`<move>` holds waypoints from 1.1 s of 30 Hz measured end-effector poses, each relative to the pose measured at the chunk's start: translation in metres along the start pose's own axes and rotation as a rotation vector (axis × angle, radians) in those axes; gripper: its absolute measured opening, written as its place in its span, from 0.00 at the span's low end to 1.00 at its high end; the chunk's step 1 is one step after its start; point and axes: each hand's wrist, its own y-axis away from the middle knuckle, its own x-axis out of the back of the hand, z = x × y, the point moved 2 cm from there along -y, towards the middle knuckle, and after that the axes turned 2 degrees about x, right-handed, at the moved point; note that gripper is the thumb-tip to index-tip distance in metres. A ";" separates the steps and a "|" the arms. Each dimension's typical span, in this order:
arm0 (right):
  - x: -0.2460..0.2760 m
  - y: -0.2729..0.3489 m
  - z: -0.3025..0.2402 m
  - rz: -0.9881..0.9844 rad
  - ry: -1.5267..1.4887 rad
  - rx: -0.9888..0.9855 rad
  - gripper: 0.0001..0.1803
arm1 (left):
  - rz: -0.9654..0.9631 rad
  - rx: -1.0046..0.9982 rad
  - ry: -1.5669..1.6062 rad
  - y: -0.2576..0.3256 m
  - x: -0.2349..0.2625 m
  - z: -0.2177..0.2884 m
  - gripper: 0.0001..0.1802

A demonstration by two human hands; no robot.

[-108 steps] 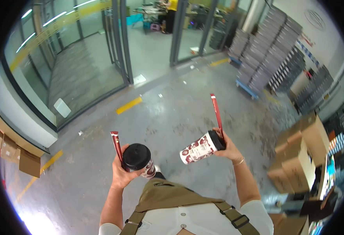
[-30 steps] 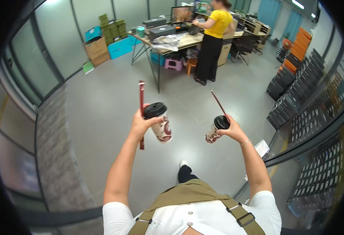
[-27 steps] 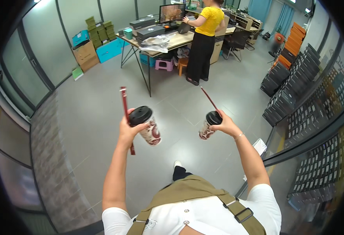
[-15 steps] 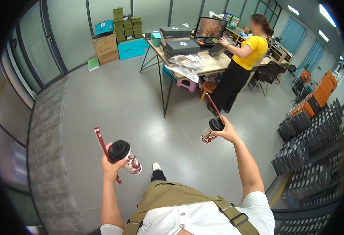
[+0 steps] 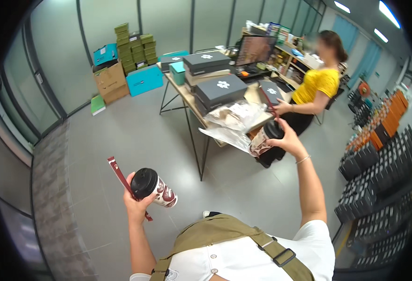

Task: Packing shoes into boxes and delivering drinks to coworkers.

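My left hand (image 5: 138, 201) is closed round a paper cup (image 5: 165, 193) with a black lid and a white and dark-red pattern. Against that cup the same hand also grips a long dark-red wrapped straw (image 5: 120, 176). Held higher and farther forward, a similar lidded cup (image 5: 259, 142) is in my right hand (image 5: 289, 139). A second red straw (image 5: 267, 100) sticks up beside its lid, close to the fingers. The right cup appears in front of the table's near corner; whether it touches anything there I cannot tell.
Ahead stands a table (image 5: 187, 96) with dark boxes (image 5: 222, 89), clear plastic wrapping (image 5: 234, 117) and a monitor (image 5: 256, 50). A person in a yellow top (image 5: 316, 86) stands at its right side, handling a dark box. Stacked black boxes (image 5: 356, 201) line the right; green boxes (image 5: 124, 47) stand far left.
I have moved forward, so the table and the person look nearer. My right hand with its cup is higher in view. The person has lowered their hands and turned slightly toward me.
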 end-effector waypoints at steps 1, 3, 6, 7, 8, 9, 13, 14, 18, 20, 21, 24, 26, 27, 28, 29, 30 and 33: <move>-0.003 -0.031 0.001 0.008 0.021 0.063 0.52 | 0.021 -0.011 0.015 -0.022 0.002 -0.007 0.46; -0.018 -0.087 -0.008 0.013 0.084 0.134 0.52 | 0.091 0.006 0.029 -0.055 0.005 -0.020 0.47; -0.067 -0.168 -0.035 -0.120 -0.129 0.110 0.48 | 0.189 0.021 0.007 -0.091 0.032 -0.036 0.47; -0.089 -0.198 -0.033 -0.131 -0.128 0.157 0.48 | 0.218 0.022 -0.006 -0.102 0.045 -0.044 0.46; -0.110 -0.233 -0.035 -0.157 -0.141 0.207 0.48 | 0.253 -0.005 -0.014 -0.115 0.063 -0.050 0.46; -0.126 -0.254 -0.044 -0.183 -0.139 0.201 0.48 | 0.269 -0.013 -0.024 -0.130 0.072 -0.062 0.45; -0.203 -0.353 -0.062 -0.224 -0.180 0.213 0.48 | 0.390 0.011 -0.095 -0.201 0.123 -0.090 0.43; -0.226 -0.375 -0.068 -0.244 -0.228 0.211 0.47 | 0.395 0.007 -0.105 -0.219 0.138 -0.091 0.43; -0.294 -0.474 -0.075 -0.206 -0.211 0.150 0.46 | 0.343 0.034 -0.111 -0.321 0.182 -0.104 0.45; -0.317 -0.527 -0.070 -0.132 -0.231 0.104 0.46 | 0.252 0.040 -0.106 -0.391 0.192 -0.105 0.45; -0.328 -0.551 -0.073 -0.107 -0.186 0.106 0.45 | 0.240 0.057 -0.124 -0.421 0.198 -0.103 0.46; -0.355 -0.616 -0.076 -0.018 -0.085 0.091 0.45 | 0.167 0.095 -0.133 -0.522 0.203 -0.121 0.46; -0.366 -0.676 -0.077 0.015 -0.107 0.126 0.47 | 0.138 0.051 -0.096 -0.581 0.216 -0.126 0.47; -0.366 -0.701 -0.073 0.035 -0.063 0.096 0.48 | 0.110 0.042 -0.091 -0.613 0.218 -0.131 0.47; -0.369 -0.731 -0.081 0.043 -0.025 0.089 0.49 | 0.104 0.019 -0.086 -0.645 0.220 -0.136 0.47; -0.368 -0.759 -0.072 0.048 -0.094 0.073 0.51 | 0.085 0.016 -0.062 -0.677 0.217 -0.147 0.48; -0.366 -0.783 -0.065 0.097 -0.027 0.035 0.50 | 0.077 0.037 -0.065 -0.706 0.217 -0.155 0.48; -0.370 -0.864 -0.049 0.188 0.060 0.044 0.48 | 0.064 0.043 -0.050 -0.795 0.218 -0.175 0.48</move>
